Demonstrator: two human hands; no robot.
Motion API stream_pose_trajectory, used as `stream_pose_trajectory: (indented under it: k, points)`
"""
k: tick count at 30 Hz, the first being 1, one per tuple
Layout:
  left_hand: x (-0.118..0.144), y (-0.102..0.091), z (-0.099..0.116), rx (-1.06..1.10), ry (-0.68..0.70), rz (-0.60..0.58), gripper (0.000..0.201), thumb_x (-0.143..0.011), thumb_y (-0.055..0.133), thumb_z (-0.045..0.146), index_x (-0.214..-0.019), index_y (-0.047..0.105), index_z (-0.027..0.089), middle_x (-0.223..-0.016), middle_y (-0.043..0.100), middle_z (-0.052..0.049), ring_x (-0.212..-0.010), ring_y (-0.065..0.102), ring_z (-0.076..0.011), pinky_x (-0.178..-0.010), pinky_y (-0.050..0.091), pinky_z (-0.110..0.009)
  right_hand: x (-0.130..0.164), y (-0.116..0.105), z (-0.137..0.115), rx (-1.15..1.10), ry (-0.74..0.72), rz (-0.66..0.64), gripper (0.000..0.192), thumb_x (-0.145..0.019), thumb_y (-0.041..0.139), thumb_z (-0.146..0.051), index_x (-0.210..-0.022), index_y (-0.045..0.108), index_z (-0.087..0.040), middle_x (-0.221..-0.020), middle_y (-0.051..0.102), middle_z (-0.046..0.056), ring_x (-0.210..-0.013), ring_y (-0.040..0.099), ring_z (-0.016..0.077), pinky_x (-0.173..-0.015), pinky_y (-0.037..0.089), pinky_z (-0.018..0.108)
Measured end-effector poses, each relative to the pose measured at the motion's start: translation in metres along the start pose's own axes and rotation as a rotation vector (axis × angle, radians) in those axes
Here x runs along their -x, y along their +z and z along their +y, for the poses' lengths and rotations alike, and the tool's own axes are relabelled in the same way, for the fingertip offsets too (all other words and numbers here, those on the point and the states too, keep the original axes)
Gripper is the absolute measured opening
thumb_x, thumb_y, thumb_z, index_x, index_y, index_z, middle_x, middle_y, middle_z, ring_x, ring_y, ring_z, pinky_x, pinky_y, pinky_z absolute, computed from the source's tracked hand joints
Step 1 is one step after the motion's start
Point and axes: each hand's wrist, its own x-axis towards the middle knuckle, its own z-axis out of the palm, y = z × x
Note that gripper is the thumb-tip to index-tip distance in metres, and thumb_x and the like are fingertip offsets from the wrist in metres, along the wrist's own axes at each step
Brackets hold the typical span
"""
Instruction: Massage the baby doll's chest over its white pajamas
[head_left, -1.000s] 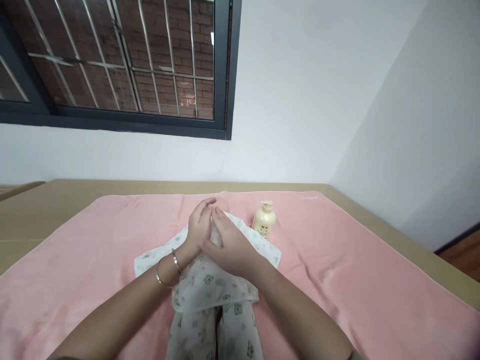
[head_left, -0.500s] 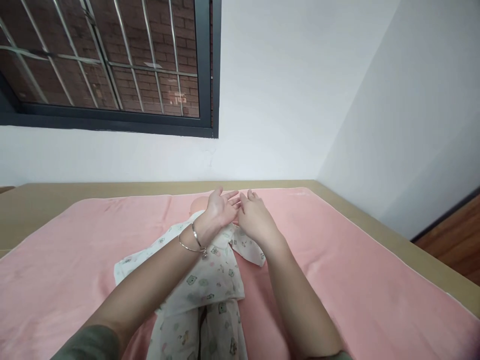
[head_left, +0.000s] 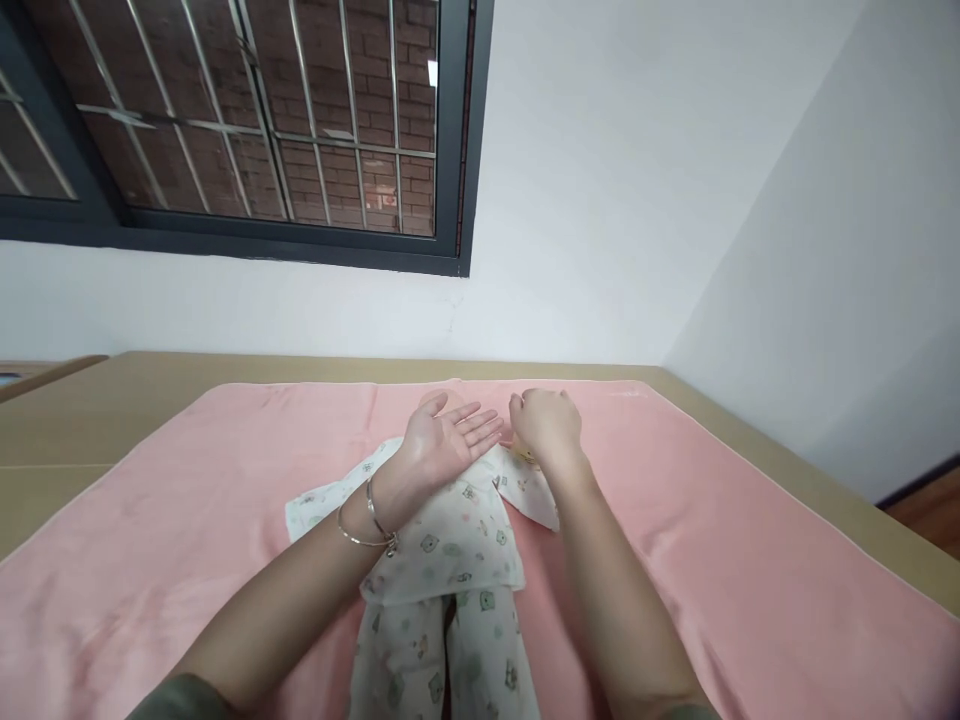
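While the left hand lies palm up near the centre of the frame, its fingers stretched out and gripping nothing, the right hand sits just right of it with fingers curled in; whether they clasp anything, I cannot tell. Behind that wrist, right of centre, a sliver of the yellow pump bottle shows, the rest hidden. Below the hands, the white printed top overlaps the matching trousers on a pink blanket.

I'd expect the bottle to be fairly light, stiff and smooth, and slippery under a moist palm; its rounded body looks the best place to hold, with pressure straight down on the pump. The clothes should be soft and limp, best lifted by a hem or cuff.

1 second ago the 2 hands met over the top and the bottle stood fully visible; half a second ago their fingertips were close. Now they are apart, and the right hand covers most of the bottle.
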Motion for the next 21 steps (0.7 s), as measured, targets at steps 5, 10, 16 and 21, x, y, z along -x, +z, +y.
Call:
stream_pose_trajectory:
  k: [5,10,16,21]
  points:
    - [0.042,-0.009,0.025,0.058,0.085,-0.067,0.058,-0.101,0.041,0.038,-0.151,0.041,0.010,-0.138,0.062,-0.024,-0.124,0.067,-0.0319,-0.094,0.061,-0.045,-0.009,-0.007,-0.014,-0.053,0.163,-0.036,0.047,-0.102,0.035,-0.028,-0.100,0.077,-0.008,-0.099,0.077,0.023,-0.105,0.072,0.0296,-0.106,0.037,0.040]
    - [0.069,-0.008,0.038,-0.008,0.150,-0.027,0.055,-0.101,0.040,0.036,-0.149,0.044,0.009,-0.137,0.064,-0.024,-0.121,0.068,-0.0334,-0.095,0.059,-0.043,-0.007,-0.005,-0.016,-0.115,0.173,-0.074,0.046,-0.102,0.035,-0.030,-0.104,0.075,-0.009,-0.101,0.077,0.020,-0.106,0.071,0.0309,-0.120,0.019,0.054]
    - [0.085,0.000,0.033,-0.067,0.116,-0.010,0.054,-0.103,0.037,0.040,-0.145,0.051,0.008,-0.140,0.062,-0.023,-0.125,0.066,-0.0336,-0.109,0.050,-0.044,0.031,-0.013,-0.052,-0.508,-0.144,0.132,0.051,-0.105,0.033,-0.037,-0.144,0.055,-0.014,-0.151,0.054,0.017,-0.145,0.046,0.0273,-0.127,0.013,0.054]
    - [0.111,0.010,0.035,-0.020,0.143,-0.082,0.054,-0.105,0.032,0.039,-0.149,0.049,0.014,-0.146,0.059,-0.017,-0.135,0.058,-0.0295,-0.118,0.044,-0.045,0.097,-0.010,-0.096,-0.719,-0.463,0.011,0.061,-0.107,0.028,-0.044,-0.164,0.020,-0.022,-0.172,0.015,0.008,-0.160,0.002,0.0281,-0.127,0.009,0.062]
